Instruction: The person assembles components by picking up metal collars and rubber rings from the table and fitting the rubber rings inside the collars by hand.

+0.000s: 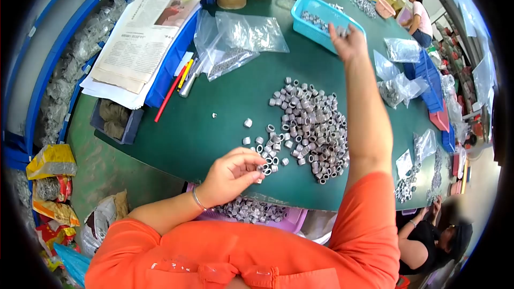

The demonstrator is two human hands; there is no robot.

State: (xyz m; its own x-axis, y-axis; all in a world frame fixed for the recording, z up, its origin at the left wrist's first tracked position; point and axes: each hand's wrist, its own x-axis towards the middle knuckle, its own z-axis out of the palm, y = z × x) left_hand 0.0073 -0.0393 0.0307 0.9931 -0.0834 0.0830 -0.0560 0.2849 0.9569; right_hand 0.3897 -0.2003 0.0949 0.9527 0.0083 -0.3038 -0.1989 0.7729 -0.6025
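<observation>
My left hand (230, 176) is at the near edge of the green table, thumb and fingertips pinched on a small grey metal sleeve. Just beyond those fingertips lie loose metal sleeves, short and hollow, which run into a large heap of metal sleeves (316, 128). My right arm stretches past the heap, and my right hand (349, 45) is over the near right side of a light blue plastic basket (305, 25). Its fingers are apart, palm partly turned up. Small grey metal parts (315, 20) lie inside the basket, some hidden by the hand.
Clear plastic bags (251, 32), pens (174, 91) and a blue tray with papers (144, 37) are on the left. Below the table edge, a pink tub (292, 220) holds more sleeves. Blue bins (425, 80) stand at right. Other people sit around the table.
</observation>
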